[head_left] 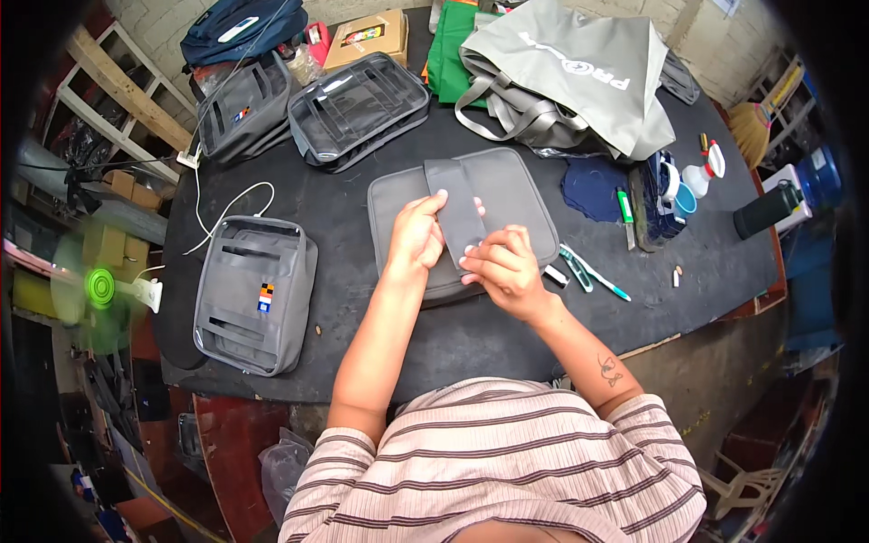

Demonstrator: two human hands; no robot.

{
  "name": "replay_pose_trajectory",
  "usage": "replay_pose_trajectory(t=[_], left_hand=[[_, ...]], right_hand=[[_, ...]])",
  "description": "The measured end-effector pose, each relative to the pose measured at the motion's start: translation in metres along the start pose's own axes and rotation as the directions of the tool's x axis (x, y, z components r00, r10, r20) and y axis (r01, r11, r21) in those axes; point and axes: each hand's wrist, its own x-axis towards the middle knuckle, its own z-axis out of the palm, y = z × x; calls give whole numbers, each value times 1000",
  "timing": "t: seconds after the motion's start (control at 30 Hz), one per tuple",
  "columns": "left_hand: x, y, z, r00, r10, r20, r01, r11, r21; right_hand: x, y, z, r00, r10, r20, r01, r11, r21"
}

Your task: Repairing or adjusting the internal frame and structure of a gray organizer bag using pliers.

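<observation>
A grey zip bag [518, 192] lies flat in front of me on the dark table. Across its top runs a wide dark grey strap [460, 213]. The strap's left edge is gripped by my left hand [418, 233], with the thumb on top and the other fingers partly hidden. Pinched at the near end of the strap are the fingers of my right hand [503, 270]. Both hands are closed, just above the bag. Beside the right hand lie a small white piece [556, 275] and teal-handled snips [579, 270].
A grey clear-topped pouch [255, 294] stands left; similar pouches [360, 104] sit behind. A large grey tote [579, 77] lies at the back. Rightward are a green cutter [625, 213], navy cloth [593, 190], spray bottle [704, 172] and dark bottle [768, 210]. A green fan [101, 288] is left.
</observation>
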Motion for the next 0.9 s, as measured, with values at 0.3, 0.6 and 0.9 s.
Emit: replay_pose_trajectory(t=[0.3,0.6,0.9], left_hand=[[-3,6,-1,992,-14,124,22,998,-65],[13,15,-13,975,-28,220,39,998,-46],[71,103,-35,945,-290,149,326,863,-387]], right_hand=[[-39,3,15,995,87,-44,-87,996,6],[7,10,1,561,735,381,-775,306,553],[-5,-14,14,606,714,349,-783,461,417]])
